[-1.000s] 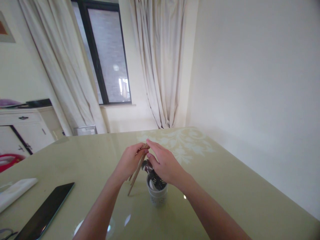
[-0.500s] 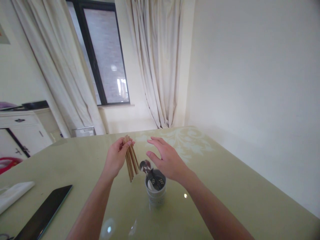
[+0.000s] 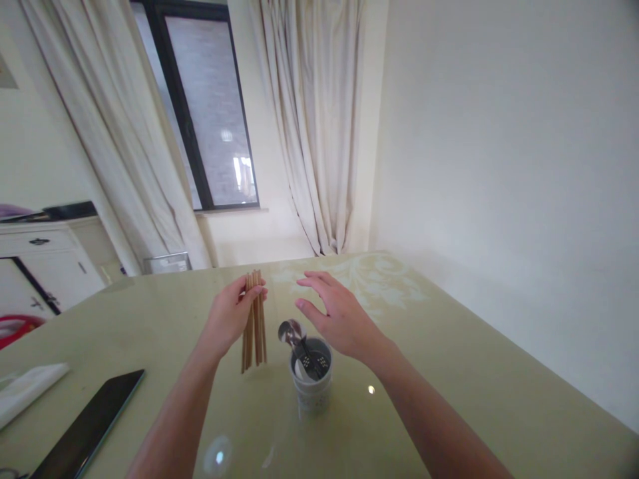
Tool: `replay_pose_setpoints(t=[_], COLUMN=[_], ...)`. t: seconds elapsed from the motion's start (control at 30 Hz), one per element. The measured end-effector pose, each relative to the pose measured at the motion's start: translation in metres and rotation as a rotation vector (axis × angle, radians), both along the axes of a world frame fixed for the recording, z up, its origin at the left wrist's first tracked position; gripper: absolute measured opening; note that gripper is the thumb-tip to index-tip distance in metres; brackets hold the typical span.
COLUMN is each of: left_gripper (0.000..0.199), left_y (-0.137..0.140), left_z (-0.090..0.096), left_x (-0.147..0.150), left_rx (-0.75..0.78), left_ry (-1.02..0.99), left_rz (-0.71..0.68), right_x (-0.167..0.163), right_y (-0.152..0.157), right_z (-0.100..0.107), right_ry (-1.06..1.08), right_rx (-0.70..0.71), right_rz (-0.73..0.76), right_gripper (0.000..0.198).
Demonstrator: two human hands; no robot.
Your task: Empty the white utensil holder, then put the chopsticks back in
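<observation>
Your left hand (image 3: 230, 318) is clenched around the upper ends of a bundle of wooden chopsticks (image 3: 253, 318), fingers wrapped over the tops. Your right hand (image 3: 339, 316) grasps nothing: its fingers are spread and it hovers just above and behind the white utensil holder (image 3: 312, 384), not touching it.

What has changed in the last second is the bundle's place and pose. A second ago both hands were gathered over the holder and the chopsticks leaned steeply, with their lower tips down by the table beside the cup. Half a second ago you had lifted them clear and they slanted to the right. Now they hang close to upright, tips down, just left of the holder and apart from it. Whether the tips rest on the table (image 3: 449, 346) or stop just above it I cannot tell. Your right hand has let go and drawn back a little, leaving the mouth of the holder uncovered. As I judge it, the sticks are being squared into one even bundle, and they stand outside the cup.

The holder stands upright on the glossy green table, between your forearms. Inside it lean a metal spoon (image 3: 289, 331), its bowl up above the rim and tipped to the left, and a dark utensil (image 3: 315, 362) with pale dots, lying lower in the cup. No chopsticks are in it.

To your left on the table lie a dark tablet (image 3: 90, 422) and a folded white cloth (image 3: 30, 392), well apart from the holder.
</observation>
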State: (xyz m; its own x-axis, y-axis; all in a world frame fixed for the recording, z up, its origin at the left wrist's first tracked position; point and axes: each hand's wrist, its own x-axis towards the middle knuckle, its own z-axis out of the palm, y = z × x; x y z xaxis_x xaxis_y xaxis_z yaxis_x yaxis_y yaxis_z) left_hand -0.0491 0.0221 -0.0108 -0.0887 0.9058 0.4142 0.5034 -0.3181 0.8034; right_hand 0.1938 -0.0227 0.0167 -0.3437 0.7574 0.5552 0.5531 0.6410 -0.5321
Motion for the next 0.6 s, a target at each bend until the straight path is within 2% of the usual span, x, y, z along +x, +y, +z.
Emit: replay_pose_setpoints(t=[0.1, 0.17, 0.27, 0.4, 0.47, 0.6], left_gripper=[0.023, 0.018, 0.017, 0.027, 0.032, 0.035], left_y=[-0.007, -0.006, 0.004, 0.020, 0.027, 0.032], left_z=[0.002, -0.006, -0.029, -0.057, -0.069, -0.089], left_x=[-0.007, -0.009, -0.006, -0.001, 0.001, 0.009], left_rx=[-0.083, -0.168, -0.286, -0.346, -0.358, -0.350], left_ry=[0.335, 0.482, 0.426, 0.256, 0.206, 0.195], left_rz=[0.060, 0.075, -0.052, -0.264, -0.281, -0.215], right_x=[-0.001, -0.002, -0.004, -0.006, -0.007, -0.006], right_y=[0.001, 0.003, 0.005, 0.008, 0.010, 0.014], right_z=[-0.004, -0.010, -0.020, -0.026, -0.026, -0.028], right_ry=[-0.066, -0.142, -0.247, -0.304, -0.301, -0.298], right_rx=[-0.030, -0.046, -0.048, -0.120, -0.172, -0.216], right_rz=[0.043, 0.103, 0.176, 0.195, 0.191, 0.159], right_gripper=[0.032, 0.033, 0.032, 0.026, 0.022, 0.011])
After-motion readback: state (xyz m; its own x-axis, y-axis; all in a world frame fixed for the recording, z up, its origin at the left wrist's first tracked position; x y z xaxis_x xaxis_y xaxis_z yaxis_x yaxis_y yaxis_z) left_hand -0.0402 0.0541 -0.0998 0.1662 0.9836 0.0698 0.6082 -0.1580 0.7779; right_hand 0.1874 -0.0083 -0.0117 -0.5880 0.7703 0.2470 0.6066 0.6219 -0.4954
